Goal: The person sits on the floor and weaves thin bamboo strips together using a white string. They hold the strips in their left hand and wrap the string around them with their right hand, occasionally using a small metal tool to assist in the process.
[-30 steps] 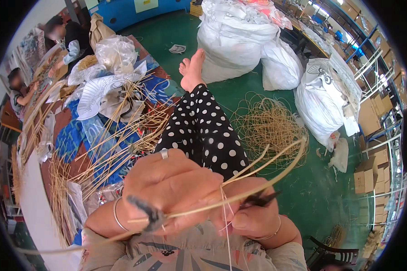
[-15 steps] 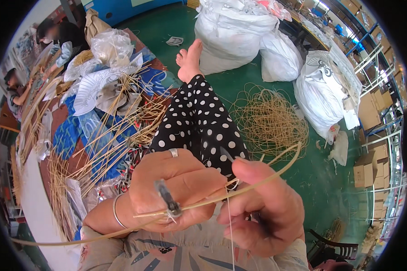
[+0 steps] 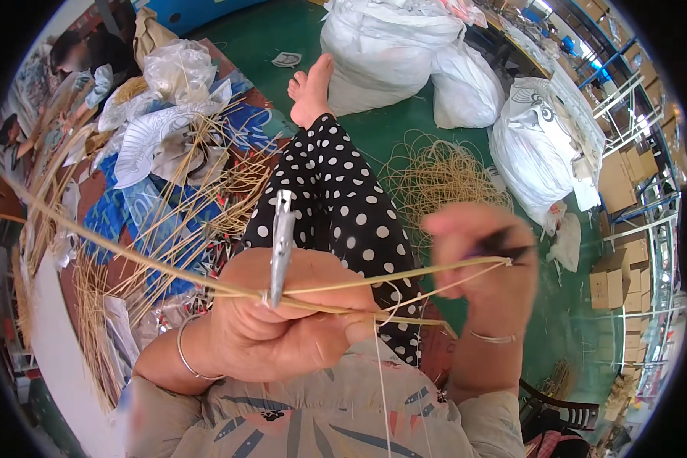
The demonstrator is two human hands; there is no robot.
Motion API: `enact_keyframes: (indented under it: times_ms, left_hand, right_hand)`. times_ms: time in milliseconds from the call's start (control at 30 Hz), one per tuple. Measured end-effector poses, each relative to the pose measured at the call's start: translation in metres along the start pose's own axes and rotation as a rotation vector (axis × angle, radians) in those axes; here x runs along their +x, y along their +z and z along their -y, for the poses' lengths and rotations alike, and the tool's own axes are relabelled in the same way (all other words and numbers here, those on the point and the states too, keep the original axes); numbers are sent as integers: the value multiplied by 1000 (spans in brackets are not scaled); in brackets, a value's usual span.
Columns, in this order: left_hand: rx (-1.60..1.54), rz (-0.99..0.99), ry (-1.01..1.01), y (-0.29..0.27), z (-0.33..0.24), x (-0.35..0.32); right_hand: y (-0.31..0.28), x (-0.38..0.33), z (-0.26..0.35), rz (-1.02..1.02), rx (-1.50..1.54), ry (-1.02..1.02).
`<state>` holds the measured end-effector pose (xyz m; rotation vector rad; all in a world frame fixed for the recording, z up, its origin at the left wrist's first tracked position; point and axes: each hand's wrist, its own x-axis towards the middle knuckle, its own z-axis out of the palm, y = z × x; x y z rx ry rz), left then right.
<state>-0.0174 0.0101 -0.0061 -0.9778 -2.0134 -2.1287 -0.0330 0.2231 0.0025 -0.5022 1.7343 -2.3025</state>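
My left hand (image 3: pixel 290 324) pinches thin bamboo strips (image 3: pixel 153 263) between thumb and fingers, in front of my lap. A slim metal clip (image 3: pixel 283 244) grips the strips at their crossing over this hand and stands upright. Two strips run right and meet at a tied tip. White thread (image 3: pixel 382 382) is looped round the strips by my left thumb and hangs down over my shirt. My right hand (image 3: pixel 473 252) is off to the right beside the tied tip, smeared by motion, its fingers curled round a dark thing I cannot make out.
Loose bamboo strips (image 3: pixel 198 206) lie on a low table at the left with printed paper, blue cloth and plastic bags. A tangled coil (image 3: pixel 443 179) rests on the green floor. White sacks (image 3: pixel 389 57) stand beyond; cardboard boxes (image 3: pixel 611 286) line the right. Two people sit far left.
My right hand has moved right, away from my left hand. My left hand has turned, so the clip now stands upright and the long strip rises to the left.
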Motion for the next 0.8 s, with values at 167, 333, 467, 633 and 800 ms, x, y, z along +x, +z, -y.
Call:
enact_keyframes:
  times_ms: [167,333,467,633,800]
  left_hand:
    - [-137,29,-176,2,-5,1]
    - [-143,28,-162,6,0,1]
    - [-32,87,-42,6,8,1]
    - [-29,-2,-103,7,11,-1]
    - [19,18,-148,4,8,-2]
  right_hand:
    - [14,12,-21,259,-59,42]
    - [11,16,-30,321,100,93]
    - [8,18,-33,319,23,71]
    - [14,18,-33,171,54,158]
    - [10,24,-34,274,99,245]
